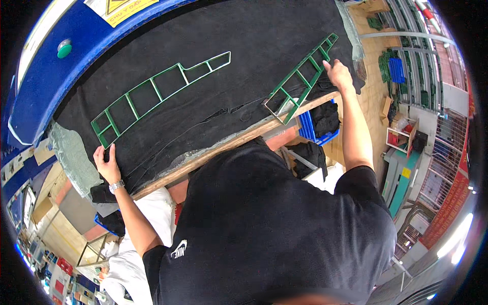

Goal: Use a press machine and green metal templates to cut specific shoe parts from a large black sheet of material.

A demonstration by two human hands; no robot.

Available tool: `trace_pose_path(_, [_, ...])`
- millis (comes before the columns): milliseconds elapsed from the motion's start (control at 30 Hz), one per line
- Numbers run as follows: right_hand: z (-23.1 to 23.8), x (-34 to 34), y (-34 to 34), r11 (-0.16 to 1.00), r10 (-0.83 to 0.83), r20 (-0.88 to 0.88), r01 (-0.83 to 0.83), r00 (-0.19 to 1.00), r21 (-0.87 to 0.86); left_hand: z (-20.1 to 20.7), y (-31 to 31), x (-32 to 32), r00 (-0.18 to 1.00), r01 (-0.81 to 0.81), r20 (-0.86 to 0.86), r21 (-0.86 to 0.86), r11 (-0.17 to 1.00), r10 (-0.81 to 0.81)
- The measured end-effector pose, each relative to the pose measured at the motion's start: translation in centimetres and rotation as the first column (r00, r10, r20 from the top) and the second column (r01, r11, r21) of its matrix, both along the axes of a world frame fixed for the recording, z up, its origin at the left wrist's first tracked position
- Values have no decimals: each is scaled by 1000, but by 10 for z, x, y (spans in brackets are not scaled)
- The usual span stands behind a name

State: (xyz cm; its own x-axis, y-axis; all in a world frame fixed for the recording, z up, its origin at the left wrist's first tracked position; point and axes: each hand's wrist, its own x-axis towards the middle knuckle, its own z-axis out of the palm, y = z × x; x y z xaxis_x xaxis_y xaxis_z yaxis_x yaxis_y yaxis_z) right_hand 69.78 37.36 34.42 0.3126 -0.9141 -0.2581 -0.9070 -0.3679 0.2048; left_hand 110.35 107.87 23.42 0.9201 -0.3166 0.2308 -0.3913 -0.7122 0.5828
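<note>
Two green metal cutting dies, long narrow frames with crossbars, lie on a dark sheet [244,66] of leather or cloth. At the lower left end of the left cutting die [134,104], my left hand [108,166] has its fingers spread about the corner, fingertips against it. My right arm reaches to the right cutting die [301,79], which slants up toward the far right. There my right hand [339,76] touches the outer edge near the narrow end, thumb and fingers apart. Neither hand is wrapped round a die.
A blue machine beam [86,61] with a green button [64,49] spans the far left. The table's wooden front edge [213,150] runs close to my body. Below it stands a blue crate [308,127] with black pieces. Metal racks [417,76] line the right side.
</note>
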Motion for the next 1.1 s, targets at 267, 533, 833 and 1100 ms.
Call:
trace_pose_path(267, [-3,-10,9,826,529,-112,-540,841,-158,9,-19,-12,998,-20,67,-18,1000,21])
trace_pose_path(533, [-16,45,40,833,-495,329,331,804,444,11,-12,-15,996,-78,46,-14,997,79])
trace_pose_path(833, [24,24,39,804,-306,297,78,905,589,12,-18,-16,994,-106,-10,-24,994,105])
trace_pose_path(1100, [135,129,121,585,622,213,-627,754,514,10,-13,-17,996,-93,12,1,996,93])
